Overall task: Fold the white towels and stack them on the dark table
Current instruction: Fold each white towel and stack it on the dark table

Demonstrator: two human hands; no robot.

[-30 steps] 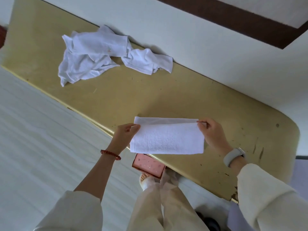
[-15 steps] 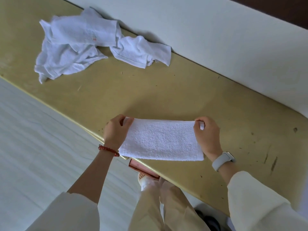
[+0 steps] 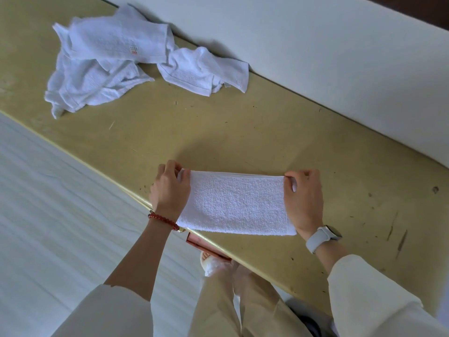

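Gripping the two short ends of a folded white towel (image 3: 237, 205), the person's hands hold it flat over the near edge of the yellowish worktop (image 3: 279, 132). The left hand (image 3: 170, 188) has its fingers curled round the towel's left end, thumb side toward the cloth, and the right hand (image 3: 303, 198) pinches the right end with its fingers curled over the far corner. The towel forms a long rectangle running left to right, its near long edge lying right along the worktop's near rim. A red bead bracelet (image 3: 163, 221) circles the left wrist and a pale-strapped watch (image 3: 323, 237) sits on the right one; both arms wear cream sleeves. Well apart from the hands, at the far left of the worktop, lies a heap of unfolded white towels (image 3: 102, 69), with another crumpled towel (image 3: 204, 69) touching its right side (a small tag shows at its right end). Behind the worktop runs a pale wall (image 3: 315, 57). Below the worktop's near edge, a reddish-pink flat object (image 3: 201, 244) pokes out, partly hidden, and the person's light trousers (image 3: 226, 300) and the pale striped floor (image 3: 60, 227) fill the near part of the view.
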